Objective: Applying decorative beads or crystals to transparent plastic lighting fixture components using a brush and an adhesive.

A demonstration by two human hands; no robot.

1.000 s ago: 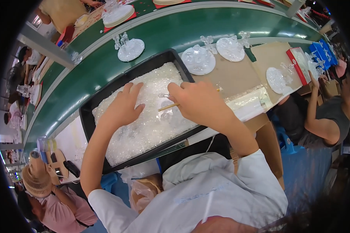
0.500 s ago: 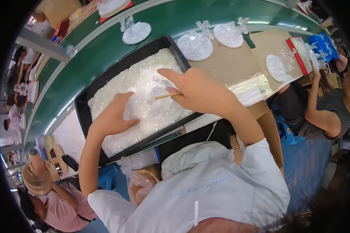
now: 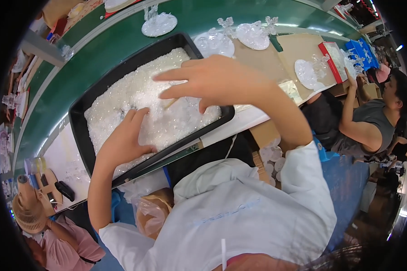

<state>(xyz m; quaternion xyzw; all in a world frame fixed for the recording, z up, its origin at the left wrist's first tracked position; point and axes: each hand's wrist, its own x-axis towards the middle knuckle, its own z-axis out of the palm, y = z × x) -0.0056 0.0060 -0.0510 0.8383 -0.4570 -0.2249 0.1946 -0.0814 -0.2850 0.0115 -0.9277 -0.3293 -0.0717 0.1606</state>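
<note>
A black tray holds a bed of sparkling white granules. My left hand is over the tray's left part, fingers and thumb spread and touching the granules; nothing shows gripped in it. My right hand is above the right part, index and middle fingers stretched leftward. A thin wooden stick shows just below those fingers, apparently still held in this hand, its rest hidden. Between my hands lies a whitish glittery patch; I cannot make out the shape under it.
White glittery discs with clear ornaments stand beyond the tray: one disc on the green surface, others on cardboard. A red-edged box is near a co-worker at right. A fan and another person are at lower left.
My right hand has moved left across the tray, its fingers now reaching over the stick. The left hand stays spread at the granules. The whole view has shifted slightly.
</note>
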